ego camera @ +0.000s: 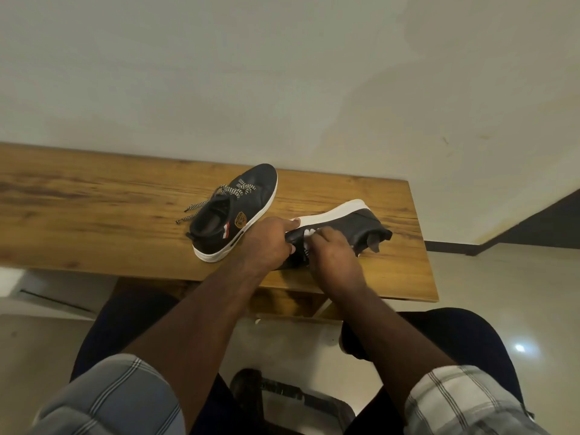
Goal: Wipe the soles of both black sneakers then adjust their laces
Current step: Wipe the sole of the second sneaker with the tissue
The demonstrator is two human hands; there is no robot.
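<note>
Two black sneakers with white soles lie on a wooden table (94,199). The left sneaker (233,215) stands upright, its striped laces trailing loose to the left. The right sneaker (345,224) lies tipped on its side, white sole facing away from me, heel to the right. My left hand (270,243) grips the toe end of this tipped sneaker, index finger stretched along the sole's edge. My right hand (332,255) sits over its lacing area and pinches a striped lace. Most of the laces are hidden under my hands.
The table ends at the right (423,262) and at its front edge just before my knees. A pale wall rises behind it. Below are my legs in dark trousers, a tiled floor (518,293) and a dark object (282,397) between my feet.
</note>
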